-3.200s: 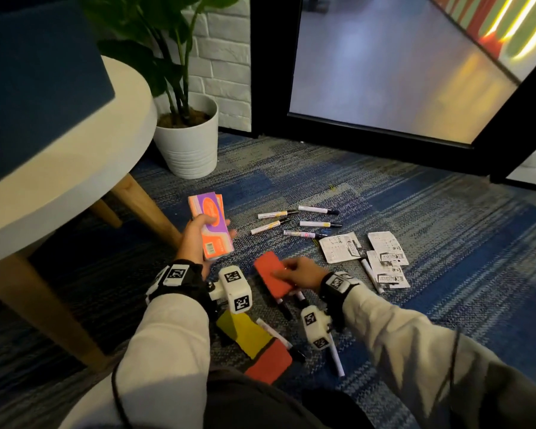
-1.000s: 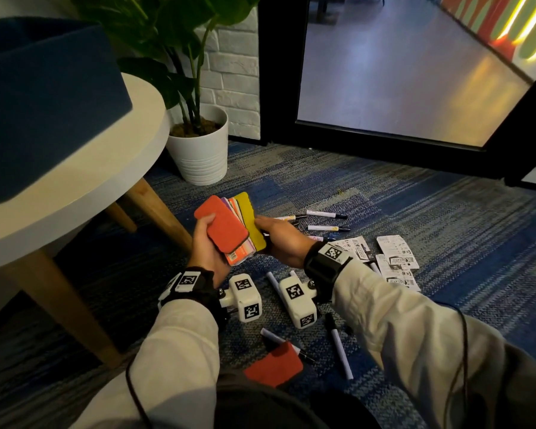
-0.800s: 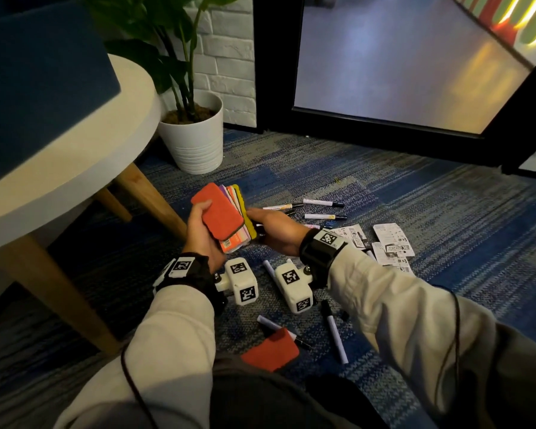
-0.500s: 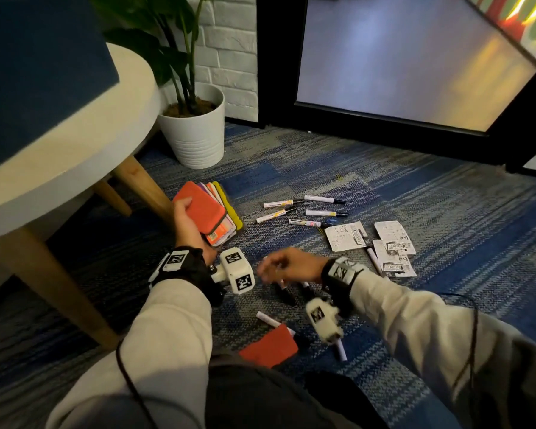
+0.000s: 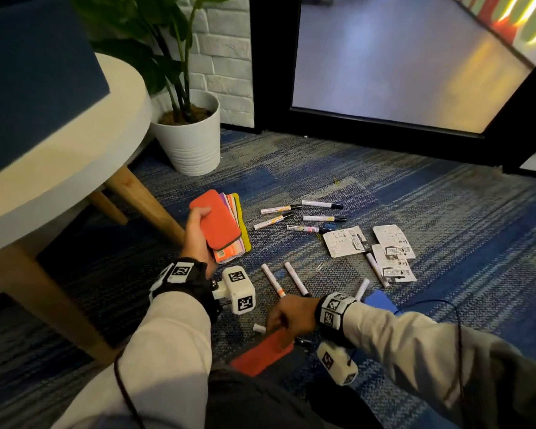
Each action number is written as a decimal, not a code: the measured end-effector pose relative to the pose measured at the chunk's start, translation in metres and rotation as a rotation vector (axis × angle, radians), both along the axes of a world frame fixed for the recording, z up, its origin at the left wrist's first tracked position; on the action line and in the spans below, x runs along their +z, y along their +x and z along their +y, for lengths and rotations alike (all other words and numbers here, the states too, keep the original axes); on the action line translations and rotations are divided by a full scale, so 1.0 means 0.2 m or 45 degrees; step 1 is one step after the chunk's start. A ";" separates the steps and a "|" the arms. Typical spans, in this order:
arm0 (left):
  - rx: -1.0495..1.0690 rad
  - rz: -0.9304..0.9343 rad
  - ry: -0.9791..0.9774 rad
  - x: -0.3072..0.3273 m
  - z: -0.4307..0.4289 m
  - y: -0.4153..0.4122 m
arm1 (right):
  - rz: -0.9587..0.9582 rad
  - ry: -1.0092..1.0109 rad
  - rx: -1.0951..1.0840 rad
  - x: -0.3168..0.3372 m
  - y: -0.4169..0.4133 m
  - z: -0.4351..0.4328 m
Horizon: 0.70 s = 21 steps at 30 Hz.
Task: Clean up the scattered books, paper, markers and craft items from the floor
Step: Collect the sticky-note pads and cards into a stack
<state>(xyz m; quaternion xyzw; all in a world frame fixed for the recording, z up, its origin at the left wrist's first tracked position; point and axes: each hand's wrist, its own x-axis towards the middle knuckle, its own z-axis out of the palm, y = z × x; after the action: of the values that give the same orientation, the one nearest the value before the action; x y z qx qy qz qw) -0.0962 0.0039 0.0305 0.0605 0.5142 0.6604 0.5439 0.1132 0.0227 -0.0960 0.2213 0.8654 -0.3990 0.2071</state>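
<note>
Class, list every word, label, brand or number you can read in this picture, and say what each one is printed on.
No text here can be read.
paper slips: dense black print, too blurred to read.
markers: barrel labels too small to read.
stack in the left hand: any print on it is too blurred to read.
tracker cubes at the wrists: black-and-white square codes, no words.

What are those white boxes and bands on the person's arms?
Both arms wear pale sleeves. Behind the left hand and the right hand sits a black wristband with white squares printed in black patterns. A white cube with matching patterns juts from each band, and thin dark cables cross the sleeves.
</note>
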 end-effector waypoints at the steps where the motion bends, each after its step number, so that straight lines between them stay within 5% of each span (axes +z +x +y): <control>1: -0.011 0.003 0.000 -0.01 0.00 0.00 | 0.028 -0.044 -0.113 0.03 0.02 0.03; 6: -0.108 -0.036 0.093 -0.01 0.04 0.02 | 0.332 -0.504 -0.992 0.20 0.14 0.22; 9: -0.133 -0.026 0.078 0.02 0.08 0.06 | 0.673 -0.675 -1.268 0.31 0.14 0.29; 21: -0.210 -0.102 0.148 0.14 0.17 0.24 | 0.915 -0.741 -1.206 0.70 0.01 0.35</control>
<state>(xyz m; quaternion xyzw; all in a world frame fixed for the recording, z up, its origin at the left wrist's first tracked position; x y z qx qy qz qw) -0.0480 0.0385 0.0575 0.1074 0.4461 0.6440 0.6122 0.1146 0.0922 0.0434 0.3660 0.5466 -0.7136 -0.2409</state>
